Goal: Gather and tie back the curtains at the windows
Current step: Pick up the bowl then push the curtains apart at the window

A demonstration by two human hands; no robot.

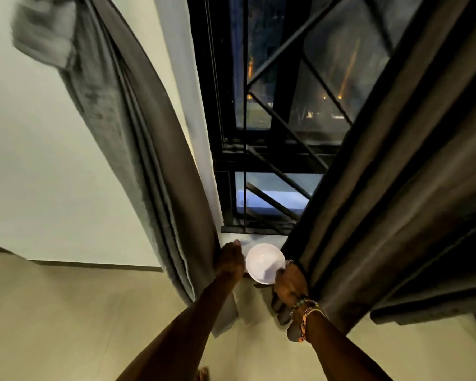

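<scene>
- A white bowl (265, 263), round and seen from above with its hollow facing up, sits low in the middle, over a pale ledge.
- The pale ledge (261, 238) runs just below the dark frame.
- A black metal grille (282, 125) with upright and slanting bars fills the gap above the ledge.
- Small orange lights (340, 96) glow in the dark beyond the glass, blurred.
- A plain pale wall (39, 160) takes up the left side.
- A dark skirting board (94, 264) runs along the foot of that wall.
- A light tiled floor (66, 325) with faint joint lines spreads below.
</scene>
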